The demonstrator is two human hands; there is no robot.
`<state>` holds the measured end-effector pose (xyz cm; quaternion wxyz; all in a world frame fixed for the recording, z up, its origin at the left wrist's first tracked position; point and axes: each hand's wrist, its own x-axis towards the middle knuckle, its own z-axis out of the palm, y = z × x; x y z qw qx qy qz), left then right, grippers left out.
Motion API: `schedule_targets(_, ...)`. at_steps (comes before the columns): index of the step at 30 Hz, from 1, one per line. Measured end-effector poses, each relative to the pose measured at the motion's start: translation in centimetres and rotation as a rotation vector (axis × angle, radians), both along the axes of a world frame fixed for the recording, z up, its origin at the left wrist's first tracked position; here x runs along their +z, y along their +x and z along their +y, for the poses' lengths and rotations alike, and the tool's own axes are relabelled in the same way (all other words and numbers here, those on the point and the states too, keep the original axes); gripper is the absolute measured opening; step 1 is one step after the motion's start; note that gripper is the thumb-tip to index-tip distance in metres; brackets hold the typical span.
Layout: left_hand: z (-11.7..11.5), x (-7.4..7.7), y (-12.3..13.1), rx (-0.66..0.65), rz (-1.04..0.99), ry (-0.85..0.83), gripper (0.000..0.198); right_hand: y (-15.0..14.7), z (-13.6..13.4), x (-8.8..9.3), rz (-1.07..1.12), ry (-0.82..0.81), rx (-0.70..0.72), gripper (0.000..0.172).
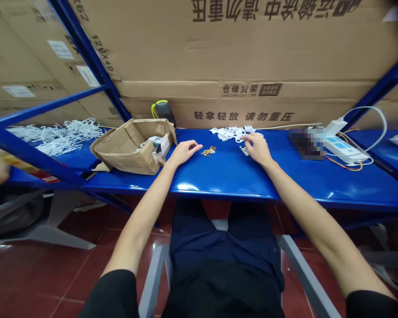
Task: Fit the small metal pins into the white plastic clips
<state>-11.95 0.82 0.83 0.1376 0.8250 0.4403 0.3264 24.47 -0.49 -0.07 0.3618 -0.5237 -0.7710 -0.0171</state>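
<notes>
Blue shelf (272, 176) has parts spread low, within easy reach: brass pins (208, 151) lie between both hands. L hand (185, 152) rests open, empty, just beside pins. R hand (257, 149) curls over small white bits (244, 150); can't tell if gripping. More white parts (234, 134) sit just behind.

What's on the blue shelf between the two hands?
In the head view, a small pile of brass pins lies between the left hand and the right hand, with a few small white parts by the right fingertips.
</notes>
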Motion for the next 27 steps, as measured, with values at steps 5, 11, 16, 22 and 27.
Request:
schedule_targets(5,1.7,-1.5,-0.8,0.219,0.013,0.037,0.035,1.3,0.6,-0.3,-0.121,-0.033,-0.021,0.038)
schedule_targets(11,3.2,-3.0,-1.4,0.246,0.045,0.103,0.019,2.6,0.5,-1.8,0.101,-0.067,-0.157,0.037)
schedule_targets(16,3.1,-2.8,-1.4,0.168,0.080,0.099,0.021,2.9,0.9,-2.2,0.089,-0.194,-0.175,0.031)
schedule_targets(22,3.2,-2.7,-1.4,0.166,0.104,0.094,0.022,3.0,1.2,-2.3,0.069,-0.212,-0.165,0.034)
schedule_targets(27,1.5,-1.3,-0.5,0.136,0.054,0.150,0.023,3.0,1.4,-2.4,0.049,-0.237,-0.154,0.035)
